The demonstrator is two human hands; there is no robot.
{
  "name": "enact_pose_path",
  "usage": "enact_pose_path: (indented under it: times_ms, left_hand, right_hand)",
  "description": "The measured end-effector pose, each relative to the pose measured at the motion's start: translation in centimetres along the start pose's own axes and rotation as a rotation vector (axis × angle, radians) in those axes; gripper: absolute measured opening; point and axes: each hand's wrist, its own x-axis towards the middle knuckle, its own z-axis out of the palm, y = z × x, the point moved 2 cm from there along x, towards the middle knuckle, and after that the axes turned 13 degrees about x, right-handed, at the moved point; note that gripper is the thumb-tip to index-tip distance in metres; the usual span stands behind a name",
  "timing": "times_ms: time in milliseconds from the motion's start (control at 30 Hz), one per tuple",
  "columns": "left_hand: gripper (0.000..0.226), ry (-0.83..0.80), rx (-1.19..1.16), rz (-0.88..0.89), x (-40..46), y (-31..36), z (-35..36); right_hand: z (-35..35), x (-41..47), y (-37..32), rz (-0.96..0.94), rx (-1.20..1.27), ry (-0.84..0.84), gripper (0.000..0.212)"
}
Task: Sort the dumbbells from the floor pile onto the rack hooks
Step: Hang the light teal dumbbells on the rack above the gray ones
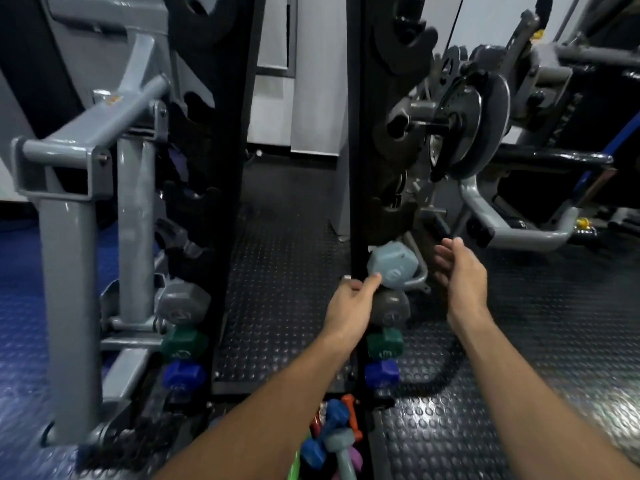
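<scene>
A black two-post rack (358,188) stands ahead on the floor. On its right post hang a light grey-blue dumbbell (393,266), a dark grey one (393,311), a green one (385,342) and a blue one (381,374). My left hand (349,303) reaches to the post, its thumb touching the grey-blue dumbbell's head. My right hand (459,268) hovers just right of that dumbbell, fingers straight, holding nothing. The left post carries grey (183,301), green (183,344) and blue (183,374) heads. The floor pile (332,438) of small coloured dumbbells lies between my forearms.
A grey machine frame (79,188) crowds the left side. A plate-loaded machine with a black weight plate (471,123) and grey handle bar (519,233) stands right of the rack. Studded black rubber matting (284,271) runs between the posts.
</scene>
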Motion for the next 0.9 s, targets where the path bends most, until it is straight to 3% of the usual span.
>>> enact_pose_path:
  times_ms: [133,233,367,600,733,900]
  left_hand:
    - [0.048,0.054,0.138,-0.004,-1.0,-4.7,-0.6]
    - [0.046,0.055,0.204,-0.049,-1.1,-9.5,-0.7]
    - [0.048,0.002,0.307,-0.134,-0.6,-16.7,-0.2]
    - [0.046,-0.142,0.479,-0.215,2.0,-25.8,3.0]
    - [0.028,-0.223,0.631,-0.187,4.6,-29.4,5.7]
    - [0.046,-0.337,0.848,-0.140,6.3,-33.9,8.3]
  right_hand:
    - [-3.5,-5.6,4.8,-0.058,-0.037,0.198,0.021]
    - [-6.3,-9.3,10.4,0.014,-0.120,0.274,0.025]
    - [-9.6,-13.5,18.5,0.182,-0.216,0.284,0.012]
    - [-13.0,-18.1,30.0,0.530,-0.344,0.275,0.013]
    - [-14.9,-19.1,34.0,0.639,-0.460,0.290,0.022]
    - [-17.1,-20.3,38.4,0.777,-0.592,0.319,0.030]
